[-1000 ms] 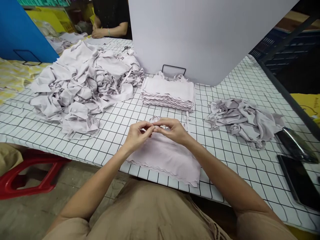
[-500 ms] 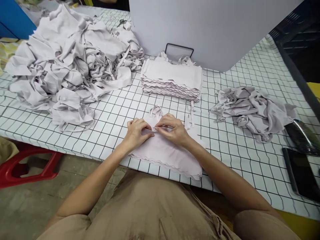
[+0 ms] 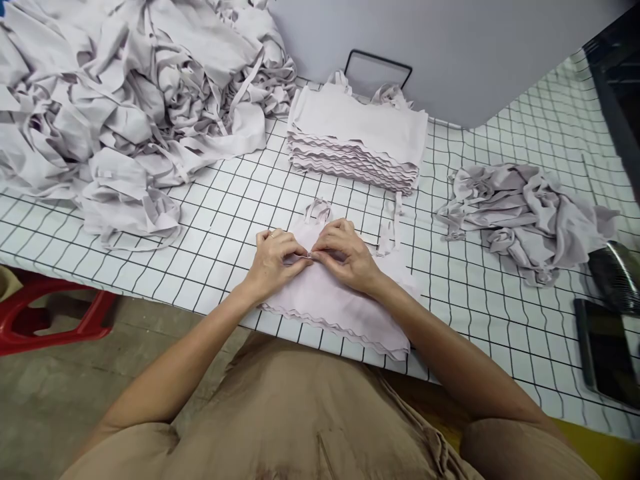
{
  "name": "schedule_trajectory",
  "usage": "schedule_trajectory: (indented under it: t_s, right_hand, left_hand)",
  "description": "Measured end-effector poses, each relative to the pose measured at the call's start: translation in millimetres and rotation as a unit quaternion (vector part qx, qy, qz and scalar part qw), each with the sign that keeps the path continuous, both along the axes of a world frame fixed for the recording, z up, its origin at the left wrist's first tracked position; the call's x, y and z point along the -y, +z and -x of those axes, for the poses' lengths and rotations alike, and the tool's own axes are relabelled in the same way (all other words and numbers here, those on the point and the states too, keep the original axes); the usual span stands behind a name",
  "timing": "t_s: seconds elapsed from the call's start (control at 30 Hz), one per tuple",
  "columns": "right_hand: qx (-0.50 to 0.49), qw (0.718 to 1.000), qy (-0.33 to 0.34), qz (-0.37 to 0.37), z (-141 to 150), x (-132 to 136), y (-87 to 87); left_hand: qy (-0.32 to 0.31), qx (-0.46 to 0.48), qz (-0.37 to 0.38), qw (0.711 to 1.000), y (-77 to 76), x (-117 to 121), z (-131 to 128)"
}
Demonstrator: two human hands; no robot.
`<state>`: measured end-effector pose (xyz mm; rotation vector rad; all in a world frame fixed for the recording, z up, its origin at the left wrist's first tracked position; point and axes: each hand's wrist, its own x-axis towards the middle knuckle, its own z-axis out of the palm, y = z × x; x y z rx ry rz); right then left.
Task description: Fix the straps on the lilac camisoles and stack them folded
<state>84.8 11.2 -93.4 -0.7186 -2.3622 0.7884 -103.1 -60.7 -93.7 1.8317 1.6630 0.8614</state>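
Note:
A pale pink camisole (image 3: 340, 310) with thin straps and a wavy hem lies flat at the table's front edge. My left hand (image 3: 274, 263), with a ring on one finger, pinches its upper edge near the middle. Close beside it, my right hand (image 3: 346, 257) pinches the same edge, thumb and fingertips pressed together. The fingertips of both hands almost meet; the small bit of fabric between them is mostly covered. One strap loops up behind my hands, and another lies to the right.
A folded stack of similar garments (image 3: 355, 127) sits behind, before a grey panel (image 3: 425, 60). A large fabric heap (image 3: 120, 107) fills the left; a smaller pile (image 3: 530, 213) lies right. A phone (image 3: 605, 347) rests at the right edge, a red stool (image 3: 55, 317) at lower left.
The view has shifted slightly closer and lower. My fingertips have drawn nearer together on the camisole's upper edge; both hands keep pinching it.

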Motion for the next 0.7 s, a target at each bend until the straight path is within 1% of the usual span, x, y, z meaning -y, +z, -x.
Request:
schedule_trajectory:
  t_s: [0.13, 0.27, 0.37, 0.47, 0.53, 0.6, 0.7]
  right_hand:
    - [-0.008, 1.000, 0.009, -0.019, 0.4, -0.5, 0.6]
    - [0.000, 0.998, 0.037, -0.055, -0.5, -0.9, 3.3]
    - [0.055, 0.992, 0.076, -0.088, -2.4, -0.2, 11.0]
    - [0.124, 0.978, 0.128, -0.110, -3.3, -4.1, 22.2]
    - [0.150, 0.972, 0.159, -0.091, -2.5, -14.8, 29.6]
    - [0.165, 0.970, 0.173, -0.045, 0.1, -33.3, 36.1]
    - [0.172, 0.974, 0.146, 0.017, 7.3, -68.2, 45.5]
  left_hand:
    - [-0.001, -0.002, -0.003, 1.000, 0.7, -0.1, -0.4]
    - [-0.006, -0.007, -0.012, 1.000, 1.5, 0.1, 0.3]
    - [-0.012, 0.003, -0.023, 1.000, 1.9, 0.7, 0.7]
    - [-0.007, 0.012, -0.023, 1.000, 2.6, 1.2, 1.4]
    - [-0.003, 0.012, -0.015, 1.000, 3.0, 1.3, 2.4]
    - [-0.003, 0.008, -0.009, 1.000, 3.1, 1.3, 4.1]
    - [0.002, -0.009, -0.008, 1.000, 2.7, 1.2, 6.4]
